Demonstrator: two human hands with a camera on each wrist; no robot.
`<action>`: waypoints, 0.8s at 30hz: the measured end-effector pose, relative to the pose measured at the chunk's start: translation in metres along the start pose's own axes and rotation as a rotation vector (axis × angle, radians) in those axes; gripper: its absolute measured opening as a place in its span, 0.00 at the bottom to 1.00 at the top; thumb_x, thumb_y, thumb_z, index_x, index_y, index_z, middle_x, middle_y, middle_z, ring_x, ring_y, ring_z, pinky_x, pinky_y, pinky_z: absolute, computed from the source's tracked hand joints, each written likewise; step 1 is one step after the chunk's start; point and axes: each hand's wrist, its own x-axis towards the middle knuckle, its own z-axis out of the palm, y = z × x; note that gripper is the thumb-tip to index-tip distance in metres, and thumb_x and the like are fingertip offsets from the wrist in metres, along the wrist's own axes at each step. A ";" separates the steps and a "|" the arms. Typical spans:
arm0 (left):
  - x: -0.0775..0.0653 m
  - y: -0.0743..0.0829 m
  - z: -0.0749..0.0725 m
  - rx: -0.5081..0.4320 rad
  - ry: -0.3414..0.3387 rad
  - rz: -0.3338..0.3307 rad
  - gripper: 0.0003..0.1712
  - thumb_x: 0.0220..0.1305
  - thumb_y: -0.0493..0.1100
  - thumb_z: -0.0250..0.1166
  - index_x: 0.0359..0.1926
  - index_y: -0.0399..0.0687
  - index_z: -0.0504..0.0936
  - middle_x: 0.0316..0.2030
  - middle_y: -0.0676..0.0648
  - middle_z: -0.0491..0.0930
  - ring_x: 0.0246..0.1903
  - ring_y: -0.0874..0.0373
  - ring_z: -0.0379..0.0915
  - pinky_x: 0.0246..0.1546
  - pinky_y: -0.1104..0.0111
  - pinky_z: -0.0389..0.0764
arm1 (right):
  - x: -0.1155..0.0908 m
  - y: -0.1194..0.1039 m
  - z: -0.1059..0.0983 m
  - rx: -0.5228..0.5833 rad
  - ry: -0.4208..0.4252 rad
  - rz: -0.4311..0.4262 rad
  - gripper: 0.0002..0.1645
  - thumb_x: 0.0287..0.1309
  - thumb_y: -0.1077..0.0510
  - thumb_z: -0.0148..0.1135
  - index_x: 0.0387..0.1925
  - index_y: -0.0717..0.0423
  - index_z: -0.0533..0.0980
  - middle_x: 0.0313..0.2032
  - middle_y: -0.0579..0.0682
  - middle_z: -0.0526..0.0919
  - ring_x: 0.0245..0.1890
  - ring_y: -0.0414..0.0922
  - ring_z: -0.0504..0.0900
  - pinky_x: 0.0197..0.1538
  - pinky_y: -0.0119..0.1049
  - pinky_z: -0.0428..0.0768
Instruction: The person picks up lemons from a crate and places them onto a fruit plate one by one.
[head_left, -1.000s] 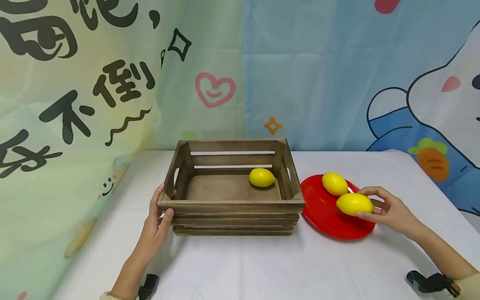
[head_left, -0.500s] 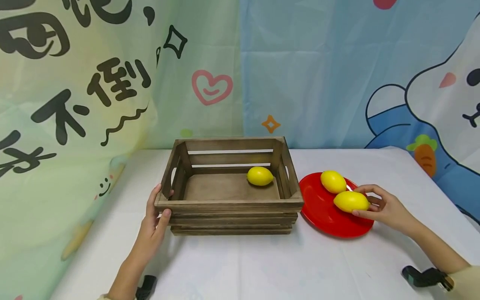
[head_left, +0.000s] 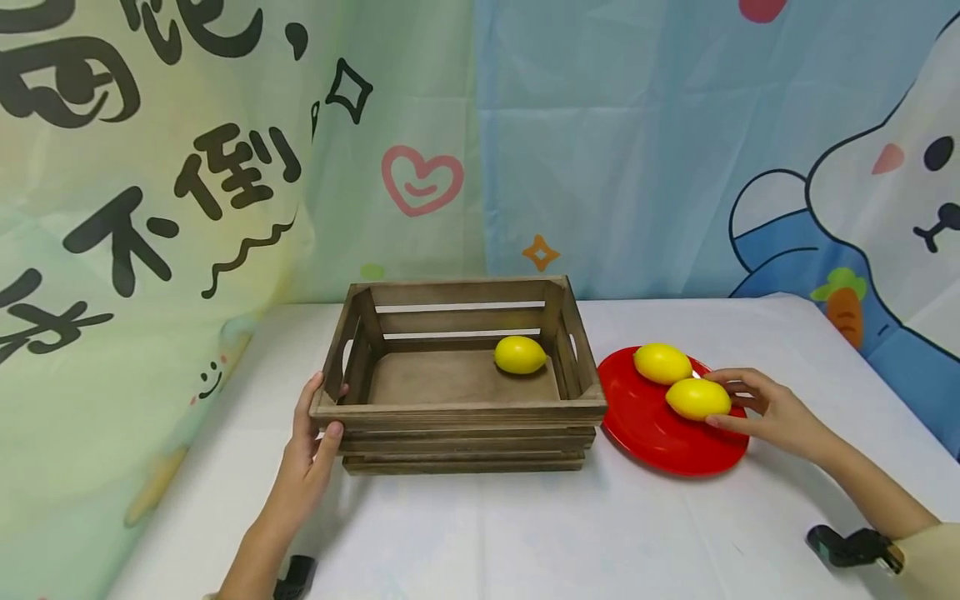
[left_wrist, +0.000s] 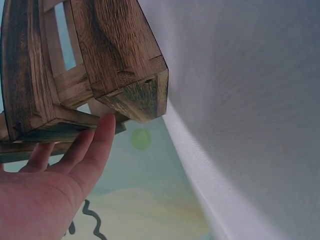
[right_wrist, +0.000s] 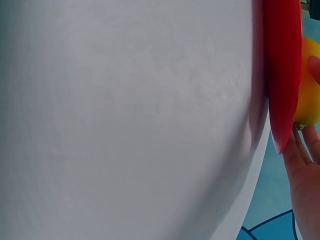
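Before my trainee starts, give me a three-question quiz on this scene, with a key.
1. Count: how many yellow lemons lie inside the wooden crate?
2. True or false: the left hand grips the red plate.
3. Pick one. The right hand holds:
A. the crate's rim
B. the front lemon on the plate
C. the lemon in the crate

Key: 1. One. 2. False; it holds the crate. 3. B.

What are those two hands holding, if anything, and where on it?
The left hand grips the wooden crate by its left side, near the front corner. The right hand pinches the nearer lemon on the red plate by its right end.
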 end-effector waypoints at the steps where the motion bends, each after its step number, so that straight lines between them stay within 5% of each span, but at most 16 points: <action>1: 0.000 0.000 0.000 0.002 0.001 0.001 0.38 0.73 0.29 0.48 0.76 0.52 0.45 0.66 0.37 0.68 0.64 0.74 0.60 0.50 0.83 0.67 | 0.000 0.000 -0.001 -0.004 -0.003 -0.010 0.32 0.50 0.68 0.72 0.57 0.66 0.70 0.49 0.22 0.69 0.47 0.21 0.69 0.45 0.14 0.70; 8: -0.002 -0.002 0.000 0.008 0.004 -0.001 0.38 0.73 0.29 0.48 0.77 0.51 0.45 0.67 0.37 0.68 0.64 0.74 0.59 0.50 0.83 0.67 | 0.004 -0.002 -0.009 0.041 -0.025 -0.087 0.32 0.50 0.73 0.69 0.58 0.68 0.70 0.53 0.29 0.70 0.51 0.24 0.70 0.46 0.16 0.72; 14: -0.002 -0.002 -0.001 0.021 0.004 -0.014 0.38 0.73 0.30 0.48 0.77 0.53 0.45 0.67 0.39 0.68 0.64 0.76 0.57 0.51 0.83 0.67 | 0.008 -0.007 -0.018 0.076 -0.026 -0.044 0.29 0.57 0.72 0.64 0.60 0.64 0.69 0.55 0.29 0.71 0.51 0.23 0.71 0.43 0.18 0.75; 24: 0.000 -0.002 -0.001 0.021 -0.001 -0.011 0.37 0.73 0.30 0.48 0.76 0.53 0.46 0.67 0.39 0.68 0.64 0.73 0.58 0.50 0.83 0.66 | 0.030 -0.044 -0.032 0.084 -0.041 -0.122 0.28 0.58 0.75 0.60 0.59 0.58 0.72 0.53 0.28 0.74 0.48 0.27 0.75 0.41 0.19 0.77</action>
